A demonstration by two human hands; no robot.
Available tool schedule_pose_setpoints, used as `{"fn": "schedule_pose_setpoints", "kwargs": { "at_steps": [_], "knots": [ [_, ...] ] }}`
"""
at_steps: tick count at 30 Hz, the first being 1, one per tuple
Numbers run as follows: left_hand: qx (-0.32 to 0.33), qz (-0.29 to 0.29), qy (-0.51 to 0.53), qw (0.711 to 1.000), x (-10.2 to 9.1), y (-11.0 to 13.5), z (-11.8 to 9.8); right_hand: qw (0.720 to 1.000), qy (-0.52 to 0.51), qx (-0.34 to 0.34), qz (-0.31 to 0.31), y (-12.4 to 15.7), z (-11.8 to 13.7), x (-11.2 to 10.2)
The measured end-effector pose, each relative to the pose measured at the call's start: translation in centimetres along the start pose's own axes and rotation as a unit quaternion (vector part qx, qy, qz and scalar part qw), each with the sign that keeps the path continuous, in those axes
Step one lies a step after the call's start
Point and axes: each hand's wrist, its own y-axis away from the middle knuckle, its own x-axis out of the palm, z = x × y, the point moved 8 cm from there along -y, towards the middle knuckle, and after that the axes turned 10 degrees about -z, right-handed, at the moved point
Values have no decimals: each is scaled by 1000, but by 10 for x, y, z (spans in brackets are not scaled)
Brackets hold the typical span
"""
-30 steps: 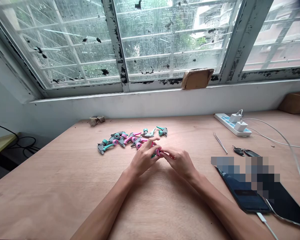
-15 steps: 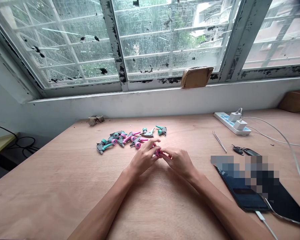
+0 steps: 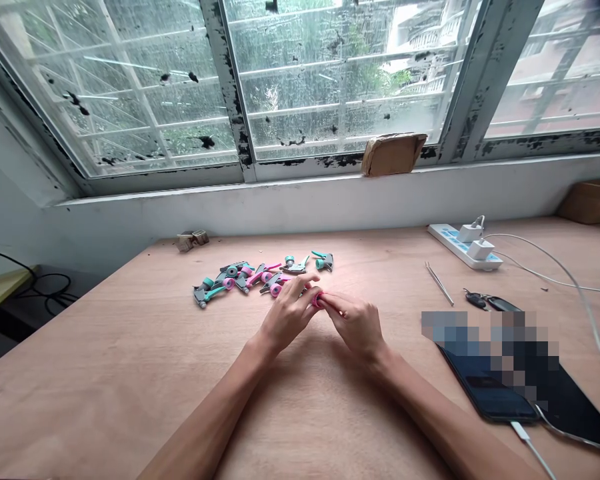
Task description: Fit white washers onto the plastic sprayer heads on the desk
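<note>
My left hand is closed around a small pink round part; most of whatever it belongs to is hidden by the fingers. From the right, my right hand pinches at the same pink part, fingertips meeting those of the left. Just beyond my left hand lies a loose group of small grey lever-shaped pieces, some with pink levers and round ends, such as a pink-and-grey piece, others with teal ones, such as a teal-and-grey piece. Farther back, another teal-and-grey piece lies apart.
On the right of the wooden table are tweezers, a black key fob, a phone with a cable, and a white power strip with chargers. A window with a cardboard piece stands behind.
The pink part and both hands' fingertips have shifted slightly up the picture. My right hand has turned a little and its fingers sit closer against the part. The pieces on the table are unmoved.
</note>
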Motion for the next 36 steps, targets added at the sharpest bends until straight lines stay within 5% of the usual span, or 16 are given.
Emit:
{"fn": "schedule_pose_setpoints", "kwargs": {
  "at_steps": [11, 15, 21, 26, 36],
  "knots": [
    [-18, -3, -27, 999, 8, 1, -3, 965, -161, 206, -5, 7, -23, 11],
    [-103, -63, 49, 991, -2, -2, 7, 960, -217, 175, -18, 0, -13, 5],
    [-125, -94, 113, 981, -12, 1, 16, 976, -196, 97, 20, -3, -5, 0],
    [-119, -61, 130, 982, -9, 3, 18, 988, -131, 7, 76, -5, 5, 0],
    [-104, -29, 114, 988, -9, 2, 28, 988, -44, -7, 146, -1, 4, 11]
  ]
}}
